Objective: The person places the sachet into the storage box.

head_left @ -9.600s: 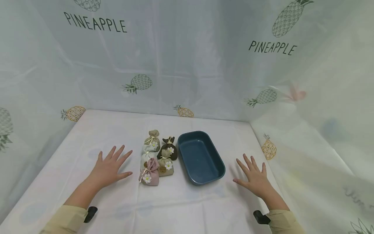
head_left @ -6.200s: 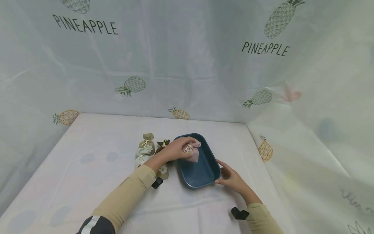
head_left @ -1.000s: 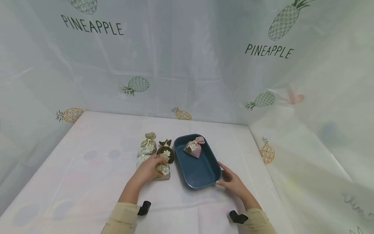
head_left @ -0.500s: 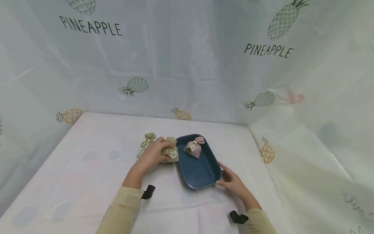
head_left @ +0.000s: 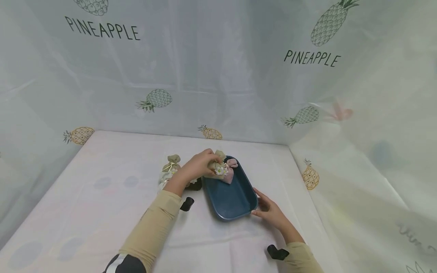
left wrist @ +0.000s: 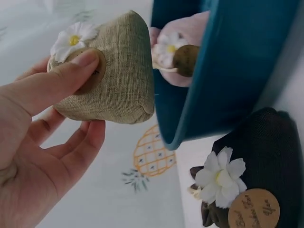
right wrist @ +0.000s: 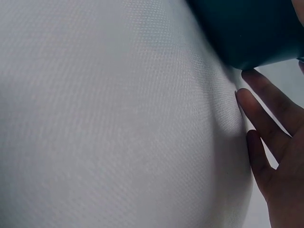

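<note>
My left hand (head_left: 196, 167) pinches a tan drawstring sachet (left wrist: 121, 71) with a white daisy and a round tag, thumb over the tag and fingers beneath. The sachet overlaps the far left part of a blue rectangular tray (head_left: 230, 203) in the head view. Inside that tray lies a pink sachet (head_left: 228, 177), partly hidden by the tan one. My right hand (head_left: 272, 213) touches the tray's near right corner, its fingers fairly straight and spread, thumb tip close to the rim. A dark brown sachet (left wrist: 268, 156) with a daisy rests just left of the tray.
Left of the tray, partly behind my left arm, are another tan sachet (head_left: 173, 163) and a white sachet (head_left: 163, 179). A pale cloth (head_left: 116, 212) covers the table. Pineapple-print sheeting (head_left: 218, 76) hangs along the back and sides.
My left hand has lifted the tan sachet from the group and carried it right, over the tray. Earlier, the pink sachet went into the tray. My right hand stays at the tray's corner.
</note>
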The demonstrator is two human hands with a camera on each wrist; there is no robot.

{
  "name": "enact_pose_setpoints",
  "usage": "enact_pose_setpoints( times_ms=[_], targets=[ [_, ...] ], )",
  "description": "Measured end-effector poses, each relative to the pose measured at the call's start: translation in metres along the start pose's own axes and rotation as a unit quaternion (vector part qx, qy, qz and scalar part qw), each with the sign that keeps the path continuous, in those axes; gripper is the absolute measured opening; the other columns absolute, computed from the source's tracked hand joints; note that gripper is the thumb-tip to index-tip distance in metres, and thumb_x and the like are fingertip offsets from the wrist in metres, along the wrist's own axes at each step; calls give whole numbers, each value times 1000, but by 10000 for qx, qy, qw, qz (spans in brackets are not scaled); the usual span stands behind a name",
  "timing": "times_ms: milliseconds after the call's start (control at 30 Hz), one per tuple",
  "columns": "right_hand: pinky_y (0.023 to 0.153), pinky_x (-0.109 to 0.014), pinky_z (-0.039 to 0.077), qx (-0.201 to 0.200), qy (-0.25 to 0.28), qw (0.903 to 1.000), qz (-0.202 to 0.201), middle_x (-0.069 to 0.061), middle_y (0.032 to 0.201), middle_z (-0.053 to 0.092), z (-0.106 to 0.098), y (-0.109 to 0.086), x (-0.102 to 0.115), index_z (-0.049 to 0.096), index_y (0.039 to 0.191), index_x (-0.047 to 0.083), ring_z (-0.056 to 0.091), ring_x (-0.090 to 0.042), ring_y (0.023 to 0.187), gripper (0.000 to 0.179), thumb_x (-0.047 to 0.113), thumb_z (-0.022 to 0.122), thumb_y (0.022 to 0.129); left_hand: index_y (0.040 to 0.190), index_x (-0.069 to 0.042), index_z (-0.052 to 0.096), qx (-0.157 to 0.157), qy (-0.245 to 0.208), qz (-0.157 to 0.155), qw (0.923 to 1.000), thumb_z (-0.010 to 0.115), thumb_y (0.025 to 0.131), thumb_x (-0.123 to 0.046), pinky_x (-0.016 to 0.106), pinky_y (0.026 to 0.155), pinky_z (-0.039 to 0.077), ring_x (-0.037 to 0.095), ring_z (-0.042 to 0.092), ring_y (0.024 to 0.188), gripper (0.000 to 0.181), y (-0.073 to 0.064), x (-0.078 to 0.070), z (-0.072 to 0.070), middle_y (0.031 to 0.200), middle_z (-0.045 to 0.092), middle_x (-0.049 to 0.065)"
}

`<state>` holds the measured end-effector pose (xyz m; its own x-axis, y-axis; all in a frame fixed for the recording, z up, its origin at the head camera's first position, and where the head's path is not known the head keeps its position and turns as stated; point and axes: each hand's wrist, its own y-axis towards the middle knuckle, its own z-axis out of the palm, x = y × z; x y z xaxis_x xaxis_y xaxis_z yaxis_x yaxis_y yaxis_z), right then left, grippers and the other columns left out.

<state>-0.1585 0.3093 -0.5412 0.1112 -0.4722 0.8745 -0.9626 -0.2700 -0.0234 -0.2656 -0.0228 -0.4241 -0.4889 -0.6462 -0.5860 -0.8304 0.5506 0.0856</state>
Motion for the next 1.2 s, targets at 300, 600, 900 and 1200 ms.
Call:
enact_pose_setpoints(
  times_ms=[300, 600, 900, 1200],
  targets=[
    [104, -43, 39, 73, 89, 9999, 64, -15, 143, 48, 2, 1, 3, 39, 151, 21, 50, -33, 125, 82, 22, 81, 81, 107, -25, 68, 694, 267, -9, 9972, 87, 72, -6, 34, 79, 47, 16, 50, 89, 44, 26, 19, 14, 102, 50, -1],
    [99, -45, 44, 84, -101, 9999, 55, -22, 134, 54, 2, -4, 18, 36, 151, 8, 54, -31, 117, 80, 15, 79, 84, 105, -23, 68, 955, 461, 86, 9943, 86, 71, -4, 32, 82, 47, 15, 51, 92, 43, 36, 31, 22, 102, 52, -1],
    [98, -37, 44, 24, -103, 9999, 61, -18, 134, 55, 1, -2, 8, 36, 152, 15, 55, -27, 116, 81, 16, 79, 83, 105, -23, 68, 1149, 528, 188, 9918, 84, 73, 0, 31, 81, 47, 15, 51, 90, 42, 40, 38, 27, 99, 53, -1],
    [103, -41, 40, -1, 144, 9996, 229, -14, 139, 52, -1, -1, 1, 39, 151, 25, 52, -31, 122, 82, 22, 82, 80, 95, -22, 70, 1217, 878, 558, 9871, 81, 77, -1, 31, 81, 48, 13, 53, 88, 30, 39, 38, 27, 94, 57, -4]
  ],
)
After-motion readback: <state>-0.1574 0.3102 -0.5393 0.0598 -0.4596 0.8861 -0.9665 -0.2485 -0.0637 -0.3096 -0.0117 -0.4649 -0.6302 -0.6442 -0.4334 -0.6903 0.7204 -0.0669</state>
